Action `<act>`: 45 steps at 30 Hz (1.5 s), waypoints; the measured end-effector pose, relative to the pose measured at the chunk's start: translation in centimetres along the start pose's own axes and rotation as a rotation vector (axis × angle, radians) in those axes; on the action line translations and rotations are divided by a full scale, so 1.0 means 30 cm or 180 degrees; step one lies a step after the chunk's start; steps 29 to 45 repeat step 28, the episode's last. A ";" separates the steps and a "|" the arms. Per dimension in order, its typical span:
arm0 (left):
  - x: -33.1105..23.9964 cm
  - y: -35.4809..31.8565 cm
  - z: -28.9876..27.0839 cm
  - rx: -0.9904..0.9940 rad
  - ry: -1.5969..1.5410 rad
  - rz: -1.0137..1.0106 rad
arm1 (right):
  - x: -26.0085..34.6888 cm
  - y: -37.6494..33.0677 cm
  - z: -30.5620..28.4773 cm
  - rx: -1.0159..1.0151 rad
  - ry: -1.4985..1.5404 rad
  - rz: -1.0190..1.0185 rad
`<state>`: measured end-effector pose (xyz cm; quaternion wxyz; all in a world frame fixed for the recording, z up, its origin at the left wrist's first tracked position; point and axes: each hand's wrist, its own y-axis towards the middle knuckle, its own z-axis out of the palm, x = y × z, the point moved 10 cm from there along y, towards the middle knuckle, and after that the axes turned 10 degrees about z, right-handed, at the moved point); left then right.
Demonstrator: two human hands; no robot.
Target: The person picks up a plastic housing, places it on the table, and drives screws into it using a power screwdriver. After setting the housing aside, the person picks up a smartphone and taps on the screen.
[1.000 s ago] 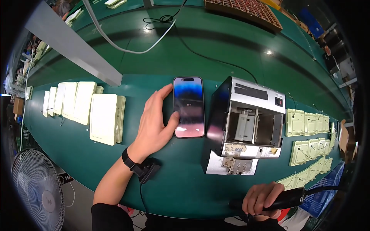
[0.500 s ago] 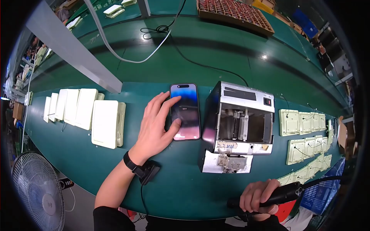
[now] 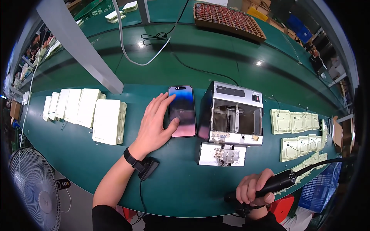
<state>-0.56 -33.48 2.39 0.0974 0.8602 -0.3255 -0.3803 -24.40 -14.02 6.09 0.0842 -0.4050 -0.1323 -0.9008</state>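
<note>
My left hand (image 3: 155, 124) lies with fingers spread at the left side of a smartphone (image 3: 182, 113), its thumb and index finger over the phone's edge. The phone lies flat, its screen lit blue to pink. A black strap with a small box (image 3: 148, 168) and cable sits on my left wrist. My right hand (image 3: 252, 188) is wrapped round a black corded electric screwdriver (image 3: 278, 182) at the table's front edge; its tip points left. Between the hands, farther back, stands a metal-and-black bench machine (image 3: 236, 121), probably a screw feeder, with an open window.
Pale cream flat housings (image 3: 106, 122) lean in a row at left; open cream shells (image 3: 280, 121) with wires stand in rows at right. A grey post (image 3: 83, 50) rises behind. A fan (image 3: 35, 192) stands lower left, a blue crate (image 3: 318, 192) lower right, a partitioned box (image 3: 229, 23) at back.
The view has shifted slightly, moving the machine leftward in the picture. The text on the phone screen has gone. My right hand with the screwdriver appears a little higher; my left stays by the phone.
</note>
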 end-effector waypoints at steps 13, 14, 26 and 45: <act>-0.010 -0.005 0.044 0.0406 0.0847 0.0199 | -0.004 -0.010 -0.007 -0.0220 0.0360 -0.0018; -0.004 -0.005 0.036 0.0326 0.0680 0.0161 | -0.005 -0.011 -0.006 -0.0217 0.0358 -0.0029; 0.000 0.015 0.023 0.0072 0.0388 -0.0197 | 0.001 -0.006 0.007 -0.0104 0.0028 -0.0078; -0.003 0.014 0.025 0.0072 0.0370 -0.0190 | 0.000 -0.012 0.006 -0.0110 -0.0009 -0.0062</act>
